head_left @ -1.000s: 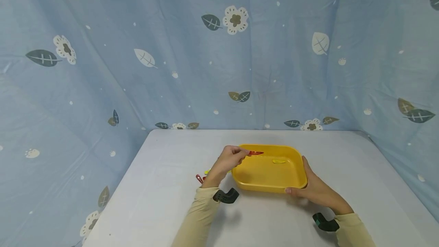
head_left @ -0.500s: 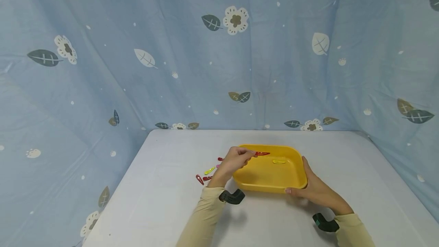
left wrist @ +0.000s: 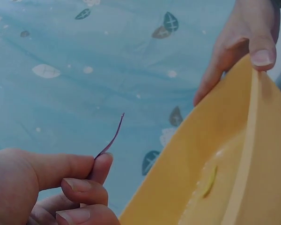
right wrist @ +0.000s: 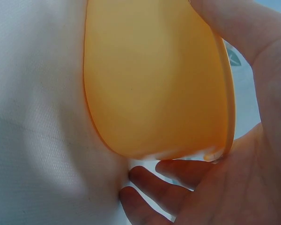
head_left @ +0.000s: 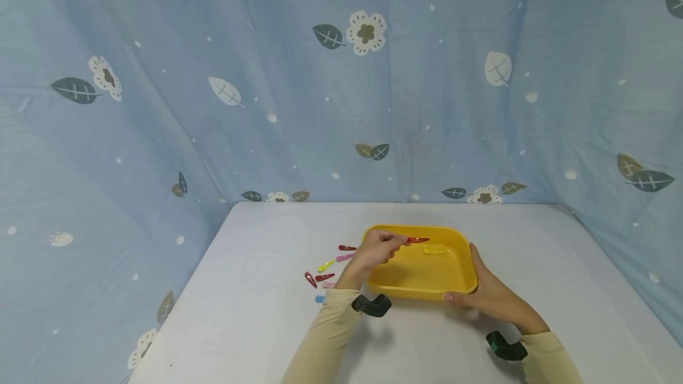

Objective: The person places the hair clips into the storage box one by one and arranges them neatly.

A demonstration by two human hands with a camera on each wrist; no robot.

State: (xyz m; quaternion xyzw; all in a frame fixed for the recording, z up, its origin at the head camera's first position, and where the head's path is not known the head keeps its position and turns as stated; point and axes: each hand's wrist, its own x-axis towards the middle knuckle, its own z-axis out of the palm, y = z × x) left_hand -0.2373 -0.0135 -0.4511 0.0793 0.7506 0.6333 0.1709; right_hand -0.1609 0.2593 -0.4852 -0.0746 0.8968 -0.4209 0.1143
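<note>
Head view: the left hand pinches 1 red hair clip by 1 end; the clip is over the yellow tray, its free end directed to the right. The right hand grips the tray at its right side, near the front corner. Inside the tray is 1 yellow hair clip. On the white surface, left of the tray, 7 loose clips are visible: 3 red clips, 2 pink clips, 1 lime clip and 1 blue clip, the blue one partly hidden by the left sleeve.

Left wrist view: the held clip shows edge-on, dark and slightly curved, between thumb and forefinger, apart from the tray. The right thumb lies over the tray rim.

Right wrist view: the tray wall fills the centre, its rim beside the right hand; at least 3 fingers show near its lower end.
</note>
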